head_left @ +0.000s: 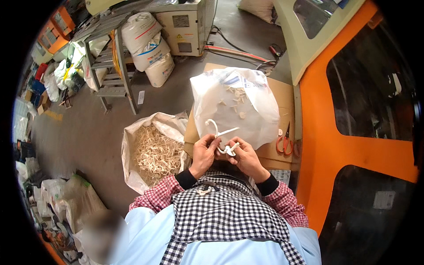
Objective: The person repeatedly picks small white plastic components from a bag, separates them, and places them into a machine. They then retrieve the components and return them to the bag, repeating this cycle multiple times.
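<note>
Between my hands, over the near edge of a bag, is a white plastic moulding with a curved, thin runner (227,131). My left hand (204,155) pinches the runner, whose hooked end sticks up past the fingers. My right hand (246,162) is closed on a white disc-headed peg (231,150) at the other end. Whether peg and runner are still joined is hard to make out. Just beyond lies an open white plastic bag (205,95) with several loose pegs (239,94) in it.
Left of my hands stands a woven sack (130,165) full of thin runner scraps (158,152). Red-handled scissors (285,145) lie on cardboard (269,152) at the right, beside an orange machine (318,150). Stacked white sacks (143,37) and a metal step stand (126,84) are farther off.
</note>
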A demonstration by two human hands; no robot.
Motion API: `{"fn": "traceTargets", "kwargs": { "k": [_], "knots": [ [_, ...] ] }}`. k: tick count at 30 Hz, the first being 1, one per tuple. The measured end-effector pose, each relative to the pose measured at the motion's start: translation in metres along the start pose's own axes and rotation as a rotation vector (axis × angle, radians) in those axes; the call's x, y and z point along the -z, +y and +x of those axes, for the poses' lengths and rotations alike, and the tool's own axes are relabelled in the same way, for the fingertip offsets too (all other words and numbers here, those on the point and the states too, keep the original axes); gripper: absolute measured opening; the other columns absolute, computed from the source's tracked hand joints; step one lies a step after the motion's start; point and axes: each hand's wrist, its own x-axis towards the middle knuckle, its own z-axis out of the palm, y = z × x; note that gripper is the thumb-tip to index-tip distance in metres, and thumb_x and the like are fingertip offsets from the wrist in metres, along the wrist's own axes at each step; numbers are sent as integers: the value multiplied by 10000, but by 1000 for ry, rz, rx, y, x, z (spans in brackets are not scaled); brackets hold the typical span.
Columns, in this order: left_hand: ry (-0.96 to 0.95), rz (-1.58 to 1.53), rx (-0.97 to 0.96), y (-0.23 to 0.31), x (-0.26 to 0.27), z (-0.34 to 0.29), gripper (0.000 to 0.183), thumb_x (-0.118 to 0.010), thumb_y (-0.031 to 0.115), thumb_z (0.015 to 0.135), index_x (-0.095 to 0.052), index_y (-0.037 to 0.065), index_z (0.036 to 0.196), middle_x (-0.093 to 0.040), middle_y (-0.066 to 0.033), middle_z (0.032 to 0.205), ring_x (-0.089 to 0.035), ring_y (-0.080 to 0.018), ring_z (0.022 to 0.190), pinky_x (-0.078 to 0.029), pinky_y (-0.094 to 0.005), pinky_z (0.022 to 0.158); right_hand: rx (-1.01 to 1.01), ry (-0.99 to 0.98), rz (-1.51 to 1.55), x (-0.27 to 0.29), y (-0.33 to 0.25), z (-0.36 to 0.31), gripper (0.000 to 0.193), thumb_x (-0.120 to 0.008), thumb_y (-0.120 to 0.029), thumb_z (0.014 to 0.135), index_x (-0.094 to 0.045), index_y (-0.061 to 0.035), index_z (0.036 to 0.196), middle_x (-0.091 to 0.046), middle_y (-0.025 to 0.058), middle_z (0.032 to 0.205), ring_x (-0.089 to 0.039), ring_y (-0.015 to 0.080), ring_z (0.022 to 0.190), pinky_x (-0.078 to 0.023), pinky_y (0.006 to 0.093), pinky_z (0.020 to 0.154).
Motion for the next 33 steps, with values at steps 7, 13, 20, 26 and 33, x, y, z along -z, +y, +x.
{"fn": "traceTargets", "kwargs": {
  "k": [7, 13, 20, 26, 33],
  "knots": [
    [-21, -274, 353, -10, -1, -7, 203, -553, 191, 924, -581, -5, 968, -570, -4, 724, -493, -48, 544, -393, -183, 456, 534, 39, -772, -12, 1, -11, 234, -473, 24, 896, -557, 13, 1114, -613, 76, 881, -609, 111, 691, -493, 226, 615],
    [209, 246, -312, 1, 1, -17, 274, -586, 57, 877, -390, -3, 1059, -585, -81, 744, -558, -118, 629, -449, -248, 554, -53, 130, -192, -4, 5, -2, 245, -464, -180, 938, -591, -5, 824, -511, -1, 558, -434, 71, 423, -329, 187, 402],
    [-192, 803, -1010, 4, 43, -10, 105, -446, 52, 906, -497, -16, 968, -594, -137, 816, -582, -304, 735, -494, -325, 666, -78, 70, -381, -12, 0, 27, 287, -512, -214, 889, -589, -39, 674, -444, -33, 503, -358, 51, 396, -235, 215, 377],
    [-264, 1069, -694, 60, 50, -23, 213, -582, -15, 813, -506, 4, 1011, -618, -148, 848, -615, -314, 787, -504, -369, 684, -199, -21, -469, 6, 11, 56, 360, -559, -246, 879, -586, 31, 651, -465, 0, 488, -399, 64, 428, -281, 243, 390],
    [329, 773, -436, 4, 116, -20, 362, -569, -5, 861, -405, 41, 1181, -618, -87, 755, -601, -178, 676, -475, -279, 655, 145, 583, -626, 88, 48, 108, 509, -462, -351, 931, -582, 42, 631, -521, 67, 491, -481, 133, 391, -387, 291, 397]
  ]
}}
